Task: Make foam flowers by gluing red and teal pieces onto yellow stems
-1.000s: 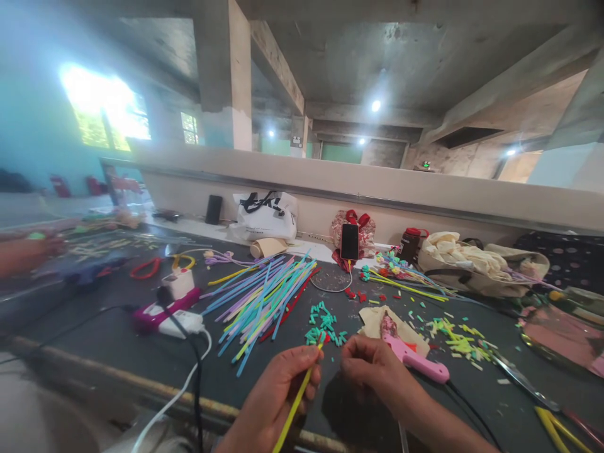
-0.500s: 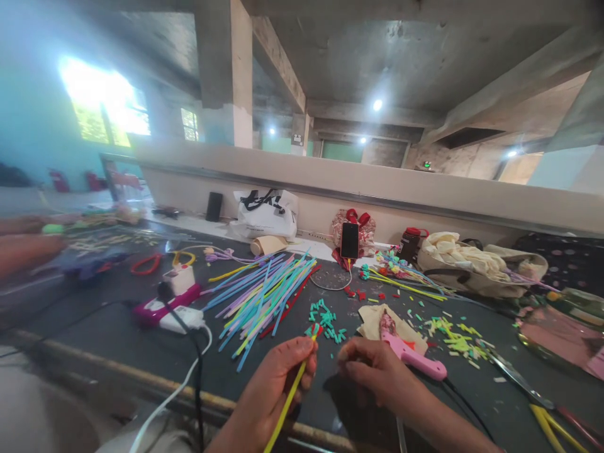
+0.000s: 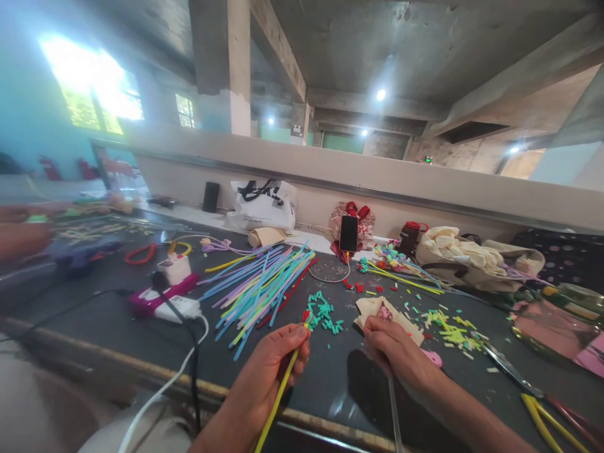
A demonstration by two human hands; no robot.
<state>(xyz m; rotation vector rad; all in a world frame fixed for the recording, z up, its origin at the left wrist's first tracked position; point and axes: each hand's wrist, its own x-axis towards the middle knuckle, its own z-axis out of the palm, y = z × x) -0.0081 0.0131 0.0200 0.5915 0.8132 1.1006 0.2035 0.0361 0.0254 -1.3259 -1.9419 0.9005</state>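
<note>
My left hand [image 3: 276, 358] is closed in a pinch round a yellow pipe cleaner [image 3: 278, 402], whose lower end runs down past the frame's bottom edge. A small red and teal tip [image 3: 306, 317] sticks out above the thumb. Over the pink hot glue gun my right hand [image 3: 394, 345] is closed, its fingers curled on the gun's body and hiding most of it. The gun's nozzle [image 3: 384, 311] and handle end [image 3: 433, 358] still show. A clear glue stick [image 3: 395, 409] extends below this hand. Beneath the nozzle lies a beige cloth or paper piece [image 3: 410, 326].
Teal cut bits [image 3: 322, 311], a pipe cleaner bundle [image 3: 264, 283] and yellow-green bits [image 3: 448, 330] lie on the dark table. Scissors [image 3: 512, 371] are at right, a power strip [image 3: 163, 299] with cords at left. A phone [image 3: 348, 234] stands behind. Another person's blurred arm [image 3: 23, 234] shows far left.
My right hand has moved up and right from beside the glue gun onto it, closing over its body. My left hand keeps the yellow pipe cleaner, its red tip turned slightly.
</note>
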